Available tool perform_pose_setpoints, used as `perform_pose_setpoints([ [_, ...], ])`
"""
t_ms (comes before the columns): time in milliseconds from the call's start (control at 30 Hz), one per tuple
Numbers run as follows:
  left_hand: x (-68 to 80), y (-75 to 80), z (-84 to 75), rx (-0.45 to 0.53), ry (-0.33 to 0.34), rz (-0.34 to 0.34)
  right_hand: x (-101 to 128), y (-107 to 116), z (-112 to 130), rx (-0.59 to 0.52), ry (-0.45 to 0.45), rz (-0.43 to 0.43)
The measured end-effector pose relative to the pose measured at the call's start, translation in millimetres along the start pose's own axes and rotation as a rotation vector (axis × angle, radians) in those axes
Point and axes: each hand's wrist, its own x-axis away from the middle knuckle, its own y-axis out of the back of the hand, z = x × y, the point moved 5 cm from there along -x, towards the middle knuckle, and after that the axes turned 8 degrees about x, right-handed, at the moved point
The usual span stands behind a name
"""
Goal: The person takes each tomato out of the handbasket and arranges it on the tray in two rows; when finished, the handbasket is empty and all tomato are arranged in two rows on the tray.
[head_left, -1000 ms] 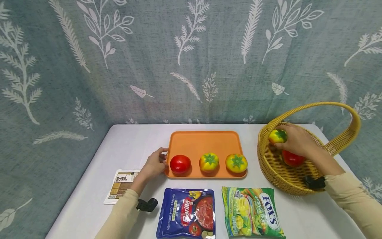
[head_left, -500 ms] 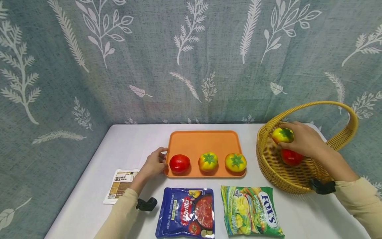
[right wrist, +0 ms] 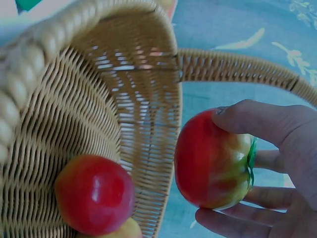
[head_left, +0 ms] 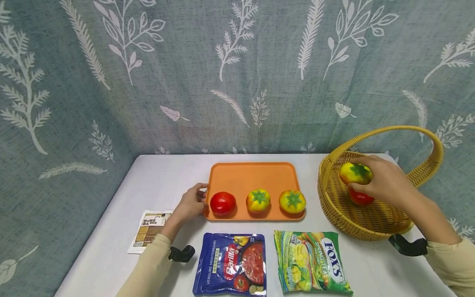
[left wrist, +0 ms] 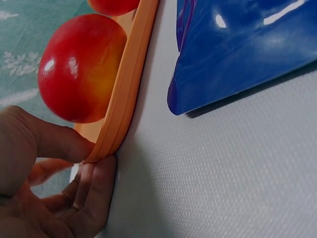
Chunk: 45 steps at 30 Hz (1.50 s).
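My right hand (head_left: 384, 181) grips a yellow-red tomato (head_left: 355, 173) (right wrist: 214, 159) above the inside of a wicker basket (head_left: 335, 206) (right wrist: 74, 99). A red tomato (head_left: 360, 198) (right wrist: 94, 194) lies in the basket below it. My left hand (head_left: 191, 204) (left wrist: 54, 188) pinches the left rim of an orange tray (head_left: 252, 177) (left wrist: 130, 84), thumb on top and fingers beneath. On the tray sit a red tomato (head_left: 223, 203) (left wrist: 81, 67) next to that hand and two yellow-red tomatoes (head_left: 258, 200) (head_left: 292, 201).
A blue Barilla pouch (head_left: 233, 264) (left wrist: 237, 44) and a green Fox's candy bag (head_left: 312, 262) lie at the table's front. A small paper packet (head_left: 149, 230) lies left of my left forearm. A leaf-patterned curtain (head_left: 222, 74) backs the white table (head_left: 371, 268).
My right hand has lifted the yellow-red tomato slightly up and to the right over the basket. The left hand has stayed on the tray's rim.
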Motion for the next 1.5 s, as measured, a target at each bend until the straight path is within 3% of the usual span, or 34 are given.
perform_pose_setpoints([
  [467,1.2,0.3,-1.2,-0.002,-0.004,0.001,29,11,18,0.018,0.05,-0.101],
  [733,1.4,0.2,-2.9,-0.007,-0.007,0.002,45,22,42,0.02,0.101,-0.188],
  [1000,1.6,0.0,-3.8,-0.008,-0.01,0.003,46,29,70,0.0,0.187,-0.259],
  [1500,1.8,-0.3,0.1,0.004,-0.013,0.001,28,26,108,-0.033,0.296,-0.272],
])
